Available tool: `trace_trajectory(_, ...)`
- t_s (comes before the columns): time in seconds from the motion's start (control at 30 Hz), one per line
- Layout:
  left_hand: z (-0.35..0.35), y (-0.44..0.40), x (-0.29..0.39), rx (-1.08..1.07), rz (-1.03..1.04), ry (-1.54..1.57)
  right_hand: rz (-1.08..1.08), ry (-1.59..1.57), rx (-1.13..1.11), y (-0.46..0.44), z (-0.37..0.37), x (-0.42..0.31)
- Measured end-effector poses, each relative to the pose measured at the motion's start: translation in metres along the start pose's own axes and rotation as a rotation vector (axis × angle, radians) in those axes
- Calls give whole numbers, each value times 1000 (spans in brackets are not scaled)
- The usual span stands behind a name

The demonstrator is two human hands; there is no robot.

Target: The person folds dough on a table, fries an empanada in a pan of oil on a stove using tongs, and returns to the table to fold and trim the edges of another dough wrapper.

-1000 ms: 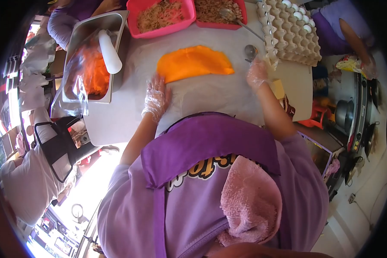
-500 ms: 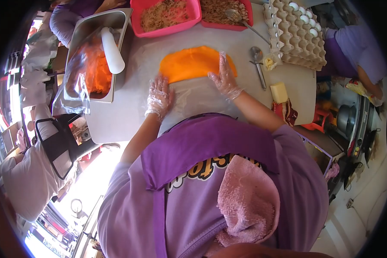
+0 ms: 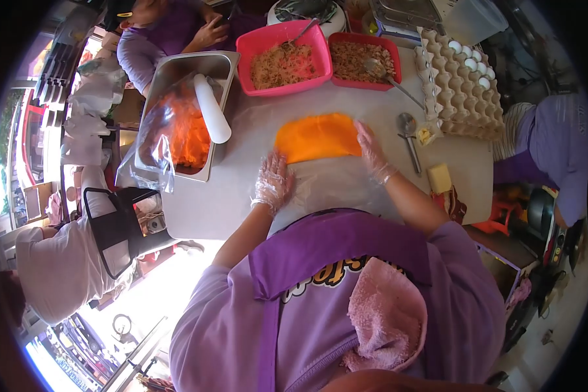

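A flat orange piece of dough [image 3: 317, 138], folded into a half-round shape, lies on a clear plastic sheet [image 3: 336, 179] on the table in front of me. My left hand [image 3: 274, 183], in a clear plastic glove, rests open on the sheet with its fingertips at the dough's lower left corner. My right hand [image 3: 373, 155], gloved likewise, has its fingers stretched along the dough's right edge, touching it. Neither hand grips anything.
A metal pan [image 3: 225, 85] of orange dough holds a white rolling pin [image 3: 211, 109]. Behind are two pink tubs of filling [image 3: 284, 88] [image 3: 364, 85]. To the right: egg trays [image 3: 460, 91], a pastry wheel [image 3: 409, 144], a yellow block [image 3: 440, 178]. Co-workers stand around the table.
My right hand has moved from the dough's lower side to its right end, which now looks straighter. My left hand stays by the left corner. The camera view has shifted.
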State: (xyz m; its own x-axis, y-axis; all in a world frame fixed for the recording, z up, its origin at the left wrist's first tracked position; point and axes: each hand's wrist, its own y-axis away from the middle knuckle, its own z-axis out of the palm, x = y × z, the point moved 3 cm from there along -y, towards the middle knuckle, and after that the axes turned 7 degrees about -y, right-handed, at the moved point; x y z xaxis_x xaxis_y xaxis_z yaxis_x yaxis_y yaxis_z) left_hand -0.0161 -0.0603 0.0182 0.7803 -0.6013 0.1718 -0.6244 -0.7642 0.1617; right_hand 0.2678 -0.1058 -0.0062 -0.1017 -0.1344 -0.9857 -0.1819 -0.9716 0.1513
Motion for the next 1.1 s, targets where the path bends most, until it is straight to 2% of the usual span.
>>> trace_trajectory(0.03, 1, 1, -1, 3, -1, -6, 7, 2, 8, 3, -2, -6)
trace_trajectory(0.1, 7, 0, -1, -16, 11, 6, -139, 406, -113, 17, 1, -29)
trace_trajectory(0.13, 8, -1, -2, -7, 14, -41, -109, 407, -104, 25, 1, -21)
trace_trajectory(0.2, 9, 0, 0, -6, 30, -82, -390, 766, -77, 29, 0, -10)
trace_trajectory(0.33, 8, 0, -1, 1, 12, -63, -462, 854, -139, 23, -8, -2)
trace_trajectory(0.4, 9, 0, -1, -41, 6, -102, 106, -216, 146, 16, -26, -7)
trace_trajectory(0.43, 9, -1, -1, -41, 6, -100, 107, -215, 146, 17, -41, -12)
trace_trajectory(0.5, 8, -1, -1, -47, 10, -120, 74, 475, 150, 25, -79, -24)
trace_trajectory(0.53, 9, 0, -1, -50, 8, -116, 78, 478, 148, 31, -75, -31)
trace_trajectory(0.6, 11, 0, -2, -54, 2, -114, 213, 1188, 449, 51, -73, -53)
trace_trajectory(0.63, 11, 0, -2, -54, 2, -109, 213, 1193, 448, 52, -78, -44)
trace_trajectory(0.7, 7, 0, -1, -47, 9, -105, 140, 1396, 498, 55, -96, -18)
trace_trajectory(0.73, 7, 1, 0, -48, 8, -101, 141, 1400, 495, 56, -101, -16)
trace_trajectory(0.8, 6, 0, 0, -53, 6, -130, 102, 1083, 453, 56, -110, -10)
trace_trajectory(0.83, 7, 0, 0, -54, 4, -130, 102, 1083, 451, 56, -108, -12)
trace_trajectory(0.9, 8, 0, -1, -45, -1, -117, -246, 1042, 608, 59, -104, -27)
trace_trajectory(0.93, 8, 0, -1, -47, -3, -116, -245, 1042, 605, 60, -98, -40)
trace_trajectory(1.0, 10, -1, -2, -61, -6, -112, 117, 482, 452, 63, -79, -59)
trace_trajectory(1.03, 10, 0, -2, -66, -5, -109, 123, 483, 452, 66, -70, -60)
trace_trajectory(1.1, 10, -1, -2, -53, -1, -122, 354, 420, 442, 71, -57, -54)
